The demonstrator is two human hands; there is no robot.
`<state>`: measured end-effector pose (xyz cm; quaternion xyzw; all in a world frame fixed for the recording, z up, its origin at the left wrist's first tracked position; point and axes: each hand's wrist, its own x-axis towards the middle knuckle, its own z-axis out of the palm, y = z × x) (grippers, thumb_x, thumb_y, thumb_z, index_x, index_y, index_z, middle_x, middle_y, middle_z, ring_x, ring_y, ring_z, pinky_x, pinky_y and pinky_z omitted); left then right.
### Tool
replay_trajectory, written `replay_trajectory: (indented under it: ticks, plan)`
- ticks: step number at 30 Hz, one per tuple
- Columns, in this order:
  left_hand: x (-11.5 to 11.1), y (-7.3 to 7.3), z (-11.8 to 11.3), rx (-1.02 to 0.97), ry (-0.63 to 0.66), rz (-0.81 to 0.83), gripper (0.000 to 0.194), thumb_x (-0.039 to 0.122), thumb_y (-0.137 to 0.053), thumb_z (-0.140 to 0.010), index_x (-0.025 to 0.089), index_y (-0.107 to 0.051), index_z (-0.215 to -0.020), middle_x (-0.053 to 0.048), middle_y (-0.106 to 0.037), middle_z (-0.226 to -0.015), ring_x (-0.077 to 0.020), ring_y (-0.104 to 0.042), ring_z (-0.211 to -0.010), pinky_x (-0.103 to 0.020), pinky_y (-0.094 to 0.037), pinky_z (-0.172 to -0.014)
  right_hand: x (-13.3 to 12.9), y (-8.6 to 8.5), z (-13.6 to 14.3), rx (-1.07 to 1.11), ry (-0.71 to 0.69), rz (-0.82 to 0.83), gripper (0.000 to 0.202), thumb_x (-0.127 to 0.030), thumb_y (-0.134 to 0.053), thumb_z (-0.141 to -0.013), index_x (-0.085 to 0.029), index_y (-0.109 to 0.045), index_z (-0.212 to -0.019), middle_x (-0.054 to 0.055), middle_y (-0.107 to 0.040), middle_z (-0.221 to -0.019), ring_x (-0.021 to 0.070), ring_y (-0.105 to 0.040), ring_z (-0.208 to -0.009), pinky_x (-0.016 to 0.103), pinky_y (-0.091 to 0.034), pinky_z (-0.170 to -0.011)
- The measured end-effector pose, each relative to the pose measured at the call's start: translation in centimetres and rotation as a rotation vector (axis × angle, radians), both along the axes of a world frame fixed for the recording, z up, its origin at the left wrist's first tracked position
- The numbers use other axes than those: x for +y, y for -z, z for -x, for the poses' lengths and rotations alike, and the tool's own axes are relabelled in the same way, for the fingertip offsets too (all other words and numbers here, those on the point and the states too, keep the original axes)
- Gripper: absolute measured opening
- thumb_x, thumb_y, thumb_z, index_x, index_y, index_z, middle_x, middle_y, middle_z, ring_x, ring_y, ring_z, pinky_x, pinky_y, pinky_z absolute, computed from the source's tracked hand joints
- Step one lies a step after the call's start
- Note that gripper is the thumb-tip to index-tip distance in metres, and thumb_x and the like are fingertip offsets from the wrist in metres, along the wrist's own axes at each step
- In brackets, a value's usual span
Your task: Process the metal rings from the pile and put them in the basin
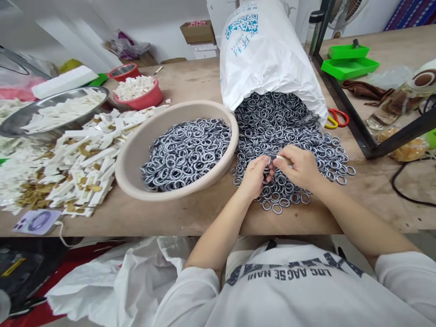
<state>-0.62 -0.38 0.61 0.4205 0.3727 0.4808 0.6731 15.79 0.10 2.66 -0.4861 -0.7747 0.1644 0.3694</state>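
My left hand is closed in a pinch on a dark grey ring, above a heap of loose grey rings. Close against it, my right hand is also closed, with its fingertips meeting the left ones. A small pale piece shows at the right fingertips, too small to name. The heap spills from the mouth of a white sack lying on its side. To the left, a beige basin holds many similar rings.
White strips and brown bits pile up at the left, beside a metal bowl and a red bowl. A phone lies near the front edge. Scissors, a black metal frame and green trays are at the right.
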Motion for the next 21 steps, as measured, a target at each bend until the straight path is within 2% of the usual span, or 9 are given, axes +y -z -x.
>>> replay_trajectory:
  ticks: [4, 8, 10, 13, 15, 18, 21]
  plan:
    - [0.1, 0.2, 0.0, -0.013, -0.015, 0.011, 0.025, 0.039, -0.058, -0.084, 0.018, -0.051, -0.073, 0.004, -0.050, -0.059, -0.0056, -0.043, -0.045, -0.018, -0.029, -0.040, -1.0, -0.6, 0.1, -0.144, -0.023, -0.039, 0.039, -0.051, -0.047, -0.098, -0.021, -0.064, -0.081, 0.004, -0.065, -0.084, 0.0167, -0.059, -0.079, 0.029, -0.037, -0.070]
    - [0.1, 0.3, 0.0, -0.019, -0.023, 0.005, 0.025, 0.039, -0.059, -0.083, 0.018, -0.051, -0.073, 0.005, -0.049, -0.058, -0.0058, -0.042, -0.045, -0.018, -0.029, -0.040, -1.1, -0.4, 0.4, -0.142, -0.051, -0.075, 0.040, -0.050, -0.048, -0.098, -0.020, -0.062, -0.076, 0.003, -0.064, -0.079, 0.0158, -0.059, -0.077, 0.028, -0.036, -0.068]
    - [-0.2, 0.2, -0.1, -0.027, 0.007, -0.027, 0.028, 0.041, -0.060, -0.084, 0.018, -0.051, -0.072, 0.004, -0.049, -0.059, -0.0057, -0.042, -0.046, -0.018, -0.030, -0.041, -0.4, 0.0, 0.1, -0.123, -0.052, -0.040, 0.042, -0.051, -0.047, -0.098, -0.020, -0.061, -0.074, 0.002, -0.062, -0.073, 0.0150, -0.057, -0.072, 0.028, -0.034, -0.066]
    - [-0.7, -0.2, -0.2, -0.051, 0.127, -0.095, 0.034, 0.043, -0.061, -0.087, 0.017, -0.051, -0.069, 0.003, -0.051, -0.060, -0.0053, -0.043, -0.048, -0.019, -0.032, -0.044, 1.4, 0.9, -0.8, -0.078, 0.102, 0.099, 0.050, -0.056, -0.042, -0.098, -0.021, -0.058, -0.068, -0.001, -0.055, -0.060, 0.0142, -0.051, -0.060, 0.028, -0.031, -0.061]
    - [-0.8, -0.4, -0.2, -0.076, 0.158, -0.106, 0.035, 0.044, -0.061, -0.087, 0.016, -0.051, -0.069, 0.003, -0.052, -0.061, -0.0052, -0.043, -0.047, -0.019, -0.032, -0.045, 3.0, 1.3, -1.5, -0.057, 0.209, 0.158, 0.054, -0.060, -0.038, -0.099, -0.021, -0.059, -0.068, -0.001, -0.055, -0.059, 0.0151, -0.052, -0.060, 0.028, -0.032, -0.061]
    - [-0.3, -0.6, 0.2, -0.095, 0.074, -0.039, 0.031, 0.044, -0.063, -0.085, 0.015, -0.058, -0.076, 0.002, -0.055, -0.064, -0.0052, -0.044, -0.045, -0.019, -0.029, -0.043, 5.6, 1.1, -1.5, -0.143, 0.286, 0.119, 0.054, -0.064, -0.038, -0.097, -0.021, -0.067, -0.083, 0.003, -0.066, -0.073, 0.0191, -0.060, -0.071, 0.029, -0.035, -0.064]
    - [0.6, -0.6, 1.0, -0.120, 0.001, 0.008, 0.027, 0.037, -0.063, -0.082, 0.016, -0.065, -0.098, 0.003, -0.058, -0.068, -0.0052, -0.046, -0.046, -0.019, -0.031, -0.043, 8.0, 0.8, -0.3, -0.354, 0.317, 0.055, 0.040, -0.059, -0.055, -0.091, -0.024, -0.071, -0.105, 0.007, -0.071, -0.100, 0.0248, -0.065, -0.086, 0.032, -0.038, -0.068]
